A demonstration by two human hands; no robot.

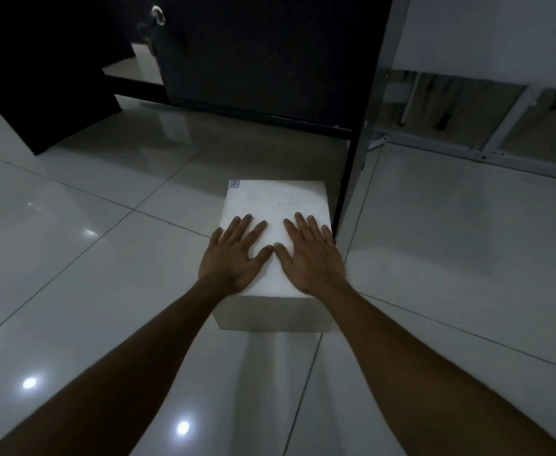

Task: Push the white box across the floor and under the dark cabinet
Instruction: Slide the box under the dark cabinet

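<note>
A white box [276,200] sits on the glossy tiled floor, in the middle of the head view, with a small printed mark at its far left corner. My left hand [235,255] and my right hand [309,253] lie flat on its top, fingers spread, thumbs almost touching. The dark cabinet [263,57] stands just beyond the box, raised off the floor with a gap under its lower edge. The box's far edge is short of that gap. A dark upright leg [347,179] stands against the box's right side.
An open dark cabinet door [39,77] juts out at the left. A grey metal frame [487,139] with slanted bars lines the white wall at the right. Glossy floor tiles [105,258] spread to the left and right of the box.
</note>
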